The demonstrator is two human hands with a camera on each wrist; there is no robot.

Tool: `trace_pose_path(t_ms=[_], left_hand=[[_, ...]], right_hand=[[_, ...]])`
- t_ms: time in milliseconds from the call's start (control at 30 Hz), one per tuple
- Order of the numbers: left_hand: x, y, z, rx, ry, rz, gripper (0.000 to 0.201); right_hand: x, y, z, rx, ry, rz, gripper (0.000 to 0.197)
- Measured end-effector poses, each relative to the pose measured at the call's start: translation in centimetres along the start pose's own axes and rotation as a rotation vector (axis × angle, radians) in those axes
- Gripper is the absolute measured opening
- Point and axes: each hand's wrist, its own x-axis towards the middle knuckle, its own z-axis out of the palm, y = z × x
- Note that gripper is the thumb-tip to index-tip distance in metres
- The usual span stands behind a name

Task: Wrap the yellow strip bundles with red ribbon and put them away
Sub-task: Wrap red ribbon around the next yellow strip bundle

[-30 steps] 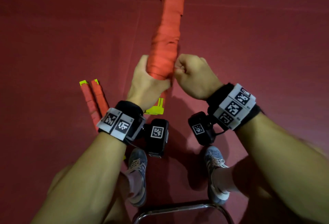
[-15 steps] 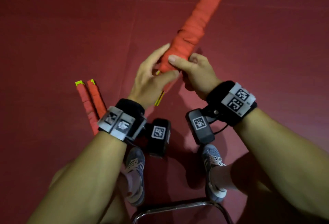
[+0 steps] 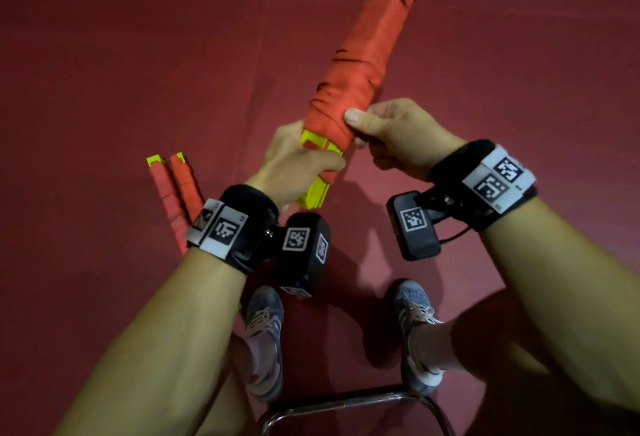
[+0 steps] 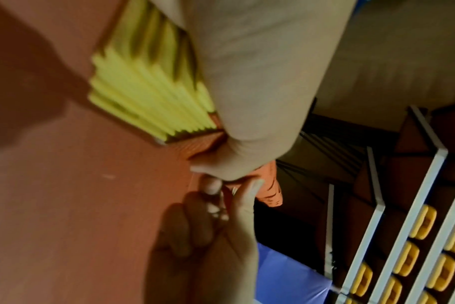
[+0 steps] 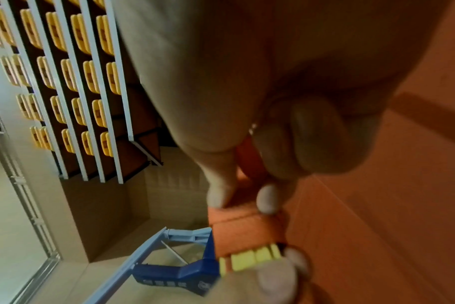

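Left hand (image 4: 260, 82) gripping yellow strip bundle (image 4: 143, 98), red ribbon (image 4: 270, 191) past the thumb, right hand (image 4: 221, 257) pinching it

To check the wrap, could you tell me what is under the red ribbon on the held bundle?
At the near end, by the left hand, yellow strips stick out of the ribbon. Further up, the ribbon covers whatever it holds.

- Red ribbon (image 3: 363, 65), upper middle of the head view: matt, cloth-like, creased, wound in overlapping ridged turns.
- Yellow strips (image 3: 313, 195), mid-frame: smooth and matt; plastic or foam, cannot tell which.
- Two wrapped bundles (image 3: 183, 179), left: the same matt red wrap, banded.
- Floor (image 3: 121, 55): dark red, matt, smooth sheet with faint seams.
- Wristbands (image 3: 249, 198): black fuzzy cloth.
- Wrist camera housings (image 3: 301, 248): black plastic, slight sheen.
- Tubular frame (image 3: 346, 401), bottom edge: glossy chromed metal.
- Shoes (image 3: 265, 311): blue fabric, white laces.
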Motion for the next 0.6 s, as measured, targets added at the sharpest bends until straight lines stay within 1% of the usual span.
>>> trace_pose_path(t_ms=[33, 100, 167, 200, 233, 300, 333, 367, 433, 500, 600], left_hand=[[0.0, -0.2, 0.1, 0.058, 0.075, 0.017, 0.023], [0.1, -0.4, 0.4, 0.067, 0.165, 0.002, 0.023], [0.1, -0.4, 0.8, 0.054, 0.203, 0.002, 0.022], [0.2, -0.3, 0.9, 0.053, 0.214, 0.002, 0.022], [0.2, -0.2, 1.0, 0.046, 0.219, -0.004, 0.022], [0.3, -0.3, 0.9, 0.043, 0.197, -0.020, 0.017], [0.3, -0.3, 1.0, 0.060, 0.172, -0.036, 0.014], [0.3, -0.4, 1.0, 0.100, 0.147, -0.057, 0.016], [0.0, -0.7, 1.1, 0.185, 0.091, -0.112, 0.022], [-0.2, -1.2, 1.1, 0.240, 0.024, -0.197, 0.018], [-0.5, -1.3, 0.3, 0.249, -0.065, -0.336, 0.026]], right_hand=[[0.1, 0.1, -0.3, -0.034, 0.001, -0.009, 0.033], [0.3, 0.5, -0.5, -0.029, 0.002, 0.003, 0.020], [0.7, 0.8, -0.1, 0.016, 0.032, 0.017, 0.006], [0.7, 0.9, 0.0, 0.014, 0.053, 0.009, 0.004], [0.7, 0.9, 0.2, -0.017, 0.076, -0.009, 0.006], [0.4, 0.9, 0.4, -0.127, 0.104, -0.048, 0.019], [0.2, 0.8, 0.5, -0.186, 0.108, -0.055, 0.023], [0.0, 0.8, 0.4, -0.239, 0.104, -0.046, 0.025], [-0.2, 1.2, 0.3, -0.300, 0.082, 0.009, 0.028], [-0.5, 1.8, 0.3, -0.319, 0.057, 0.067, 0.031], [-1.1, 2.9, 1.1, -0.321, -0.017, 0.159, 0.028]])
